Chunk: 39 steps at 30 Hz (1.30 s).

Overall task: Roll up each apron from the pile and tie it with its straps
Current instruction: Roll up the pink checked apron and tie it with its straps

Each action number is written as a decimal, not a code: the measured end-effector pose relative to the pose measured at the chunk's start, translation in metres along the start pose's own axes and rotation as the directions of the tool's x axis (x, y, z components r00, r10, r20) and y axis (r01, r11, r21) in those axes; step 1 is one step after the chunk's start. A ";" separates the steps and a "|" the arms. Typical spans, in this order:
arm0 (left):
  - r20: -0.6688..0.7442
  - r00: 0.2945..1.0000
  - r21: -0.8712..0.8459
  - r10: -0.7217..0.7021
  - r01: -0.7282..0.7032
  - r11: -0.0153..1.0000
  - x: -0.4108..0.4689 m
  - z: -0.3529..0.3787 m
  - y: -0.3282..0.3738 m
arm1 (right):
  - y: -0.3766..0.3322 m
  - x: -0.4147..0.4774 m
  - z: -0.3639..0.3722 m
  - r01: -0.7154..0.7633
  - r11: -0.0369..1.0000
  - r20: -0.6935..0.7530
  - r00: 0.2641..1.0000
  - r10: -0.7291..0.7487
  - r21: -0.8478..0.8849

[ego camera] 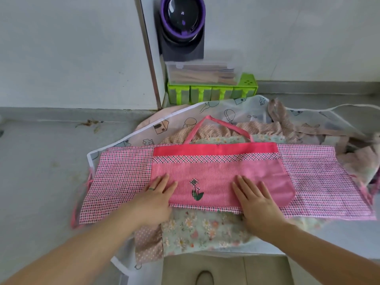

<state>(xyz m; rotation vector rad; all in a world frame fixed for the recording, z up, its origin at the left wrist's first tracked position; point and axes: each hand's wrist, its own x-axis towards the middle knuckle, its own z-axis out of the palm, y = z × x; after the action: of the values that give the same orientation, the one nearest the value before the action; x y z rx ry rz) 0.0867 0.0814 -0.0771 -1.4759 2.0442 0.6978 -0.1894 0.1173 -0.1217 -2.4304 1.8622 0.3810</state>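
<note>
The left hand [156, 199] and right hand [255, 199] lay flat, fingers straight, on the pink apron [205, 175]; nothing was rolled or tied yet.

I see a grey tabletop [41, 171] running back to a pale wall. At 12 o'clock, against that wall, a bright green compartment box [211, 93] stands on it. Toward 10 o'clock a few dried leaf scraps [90, 122] lie on the bare surface, well apart from the cloth. From the centre out to 3 o'clock a sheer white apron [176, 120] with line drawings is spread straight on the tabletop. Its near edge passes the tabletop's front at 6 o'clock. The other aprons [195, 227] lie heaped on top of it.
</note>
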 end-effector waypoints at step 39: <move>-0.577 0.715 0.163 -0.396 0.576 0.801 0.076 -0.065 -0.107 | 0.055 0.130 -0.039 -0.245 0.968 0.060 0.969 0.242 0.056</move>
<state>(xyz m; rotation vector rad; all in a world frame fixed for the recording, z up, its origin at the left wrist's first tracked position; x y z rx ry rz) 0.1608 -0.0437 -0.0925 -2.0260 1.8343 -0.3001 -0.2041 -0.0278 -0.1079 -2.1357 2.1212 0.3870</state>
